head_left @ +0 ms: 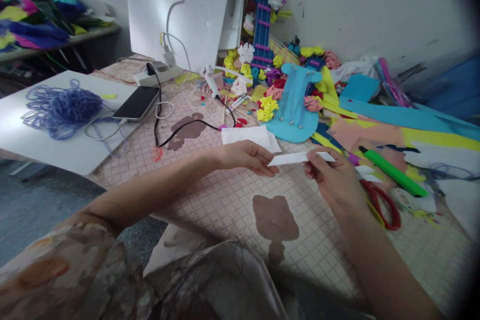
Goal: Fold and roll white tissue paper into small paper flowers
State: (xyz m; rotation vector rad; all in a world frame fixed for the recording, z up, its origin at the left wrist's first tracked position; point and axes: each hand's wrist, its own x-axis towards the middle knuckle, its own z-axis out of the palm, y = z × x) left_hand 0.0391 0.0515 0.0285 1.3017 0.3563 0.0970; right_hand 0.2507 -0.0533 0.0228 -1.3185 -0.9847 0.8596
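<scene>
A narrow white paper strip [292, 158] stretches between my two hands above the table. My right hand [337, 175] pinches it near its right end, thumb on top. At the strip's left end, the fingers of my left hand [247, 156] are closed around the tip. Just behind my left hand lie white paper sheets [245, 134], partly covered by it. Close to my right wrist are red-handled scissors [390, 212], their blades hidden. A light blue guitar-shaped cutout [296, 105] stands beyond the strip.
A glue gun [210, 80] with a black cord sits at the back. A phone [137, 102] and purple yarn [63, 110] rest on a white board at left. Paper flowers surround a dark blue guitar neck [262, 35]. A green cutter knife [393, 172] lies among scraps at right.
</scene>
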